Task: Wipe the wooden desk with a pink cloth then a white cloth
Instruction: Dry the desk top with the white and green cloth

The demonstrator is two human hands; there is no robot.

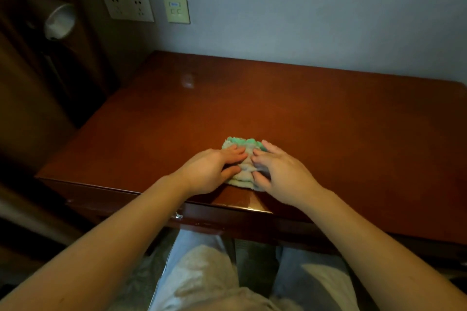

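A bunched whitish cloth [244, 170] with a green far edge lies on the wooden desk [328, 129] near its front edge. My left hand [212, 170] lies on the cloth's left side, fingers laid over the top and thumb against its near edge. My right hand [280, 169] covers the right side, fingers spread on the fabric. Both hands meet over the middle of the cloth and hide much of it. No pink cloth shows in the head view.
A grey wall runs behind the desk, with a double socket plate [127, 6] and a switch plate [176, 9] at the upper left. A wall lamp [60, 21] hangs over dark wood panelling on the left. My legs and a pale cloth on my lap [209, 275] are below the desk edge.
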